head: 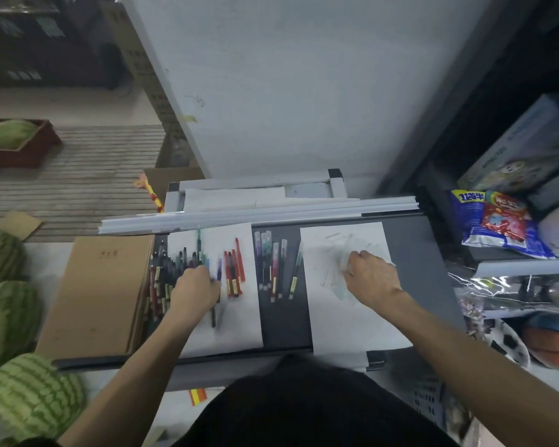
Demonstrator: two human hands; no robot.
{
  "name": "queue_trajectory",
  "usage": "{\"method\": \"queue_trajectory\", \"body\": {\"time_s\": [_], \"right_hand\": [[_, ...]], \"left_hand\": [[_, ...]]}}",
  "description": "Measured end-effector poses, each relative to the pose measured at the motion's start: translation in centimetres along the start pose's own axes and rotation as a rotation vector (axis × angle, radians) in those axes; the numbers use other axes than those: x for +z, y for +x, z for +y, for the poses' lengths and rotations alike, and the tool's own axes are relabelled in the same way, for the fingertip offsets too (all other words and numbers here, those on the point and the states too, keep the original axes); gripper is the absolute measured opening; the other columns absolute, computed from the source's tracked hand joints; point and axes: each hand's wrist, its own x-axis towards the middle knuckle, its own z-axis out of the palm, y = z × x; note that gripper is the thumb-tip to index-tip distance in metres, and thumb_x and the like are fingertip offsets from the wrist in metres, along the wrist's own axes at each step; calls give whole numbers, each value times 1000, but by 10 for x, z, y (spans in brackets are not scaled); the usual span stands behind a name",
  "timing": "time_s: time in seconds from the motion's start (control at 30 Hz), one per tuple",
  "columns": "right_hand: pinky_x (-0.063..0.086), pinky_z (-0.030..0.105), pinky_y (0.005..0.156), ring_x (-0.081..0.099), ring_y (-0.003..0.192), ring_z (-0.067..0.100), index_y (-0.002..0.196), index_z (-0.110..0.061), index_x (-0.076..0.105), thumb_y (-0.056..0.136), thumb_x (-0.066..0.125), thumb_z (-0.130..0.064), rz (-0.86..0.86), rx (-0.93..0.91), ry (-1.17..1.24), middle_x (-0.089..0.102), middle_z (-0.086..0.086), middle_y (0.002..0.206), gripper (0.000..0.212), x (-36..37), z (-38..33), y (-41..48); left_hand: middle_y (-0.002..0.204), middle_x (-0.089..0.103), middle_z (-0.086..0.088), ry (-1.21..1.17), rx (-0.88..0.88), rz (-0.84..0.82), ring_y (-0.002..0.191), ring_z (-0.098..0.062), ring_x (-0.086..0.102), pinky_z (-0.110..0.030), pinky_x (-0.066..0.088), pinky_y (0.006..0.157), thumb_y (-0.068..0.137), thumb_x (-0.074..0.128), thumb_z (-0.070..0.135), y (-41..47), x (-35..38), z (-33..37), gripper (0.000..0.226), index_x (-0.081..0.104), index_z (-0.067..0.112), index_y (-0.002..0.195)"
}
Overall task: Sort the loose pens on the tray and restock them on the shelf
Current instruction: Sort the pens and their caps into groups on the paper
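1. Surface: dark grey tray (pixel 284 317) in front of me, with two white sheets on it, the left sheet (pixel 233 327) and the right sheet (pixel 346 330). A grey-white wall (pixel 304 91) stands behind.
2. Loose pens (pixel 165 269) lie heaped at the left sheet's left edge. Red pens (pixel 234 272) lie side by side on the same sheet. Clear-capped pens (pixel 271 266) lie in a row on the bare tray between the sheets.
3. Left hand (pixel 196 293): palm down on the heap, fingers curled, grasping a dark pen (pixel 213 316) that sticks out towards me.
4. Right hand (pixel 371 274): clenched on clear wrappers (pixel 342 253) on the right sheet; blurred.
5. Brown notebooks (pixel 100 291) are stacked at the tray's left end; cover characters too small to read.
6. Watermelons (pixel 33 398) lie at left.
7. The shelf (pixel 510 264) at right carries snack bags (pixel 497 221); their print is not legible. Below them are a football (pixel 507 345) and a basketball (pixel 552 341).
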Motion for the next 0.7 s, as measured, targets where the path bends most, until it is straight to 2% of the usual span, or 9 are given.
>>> {"method": "queue_trajectory", "body": {"time_s": [0.13,0.27,0.37,0.5,0.57,0.7], "right_hand": [[41,34,71,65,101,30,117,-11,55,103,42,-25,-22,20,36,61,6,113,23,6,1,0],[41,34,69,64,93,31,108,-12,54,103,43,-23,-3,46,76,60,7,104,17,8,-2,1],[40,33,67,55,79,28,94,-14,47,102,43,-19,4,64,108,59,5,95,10,9,-1,1],[40,33,64,54,77,28,90,-11,47,98,45,-9,2,92,180,62,6,93,8,12,1,3],[45,36,64,59,81,30,91,-8,53,98,45,-13,8,122,283,64,6,94,11,11,2,4],[48,36,69,63,88,24,102,-17,61,105,53,-30,73,145,419,58,-4,102,16,1,2,0]], "left_hand": [[76,65,-4,15,35,37,67,-20,65,-39,61,71,104,52,23,-10,-4,0,23,63,10,88],[82,63,-1,-2,77,58,69,-14,60,-34,50,65,108,44,27,-23,-7,7,23,56,15,94],[80,64,-1,-75,145,45,67,-18,64,-37,55,63,111,39,29,-33,-9,15,16,50,17,109],[78,67,-3,-156,260,18,63,-23,65,-44,59,64,111,38,31,-46,-11,25,14,46,20,116],[79,67,-3,-172,309,23,65,-23,65,-43,57,65,111,39,30,-53,-12,32,14,47,20,116],[79,68,-3,-234,408,23,66,-25,66,-45,58,68,112,36,35,-64,-17,48,14,47,26,115]]}}
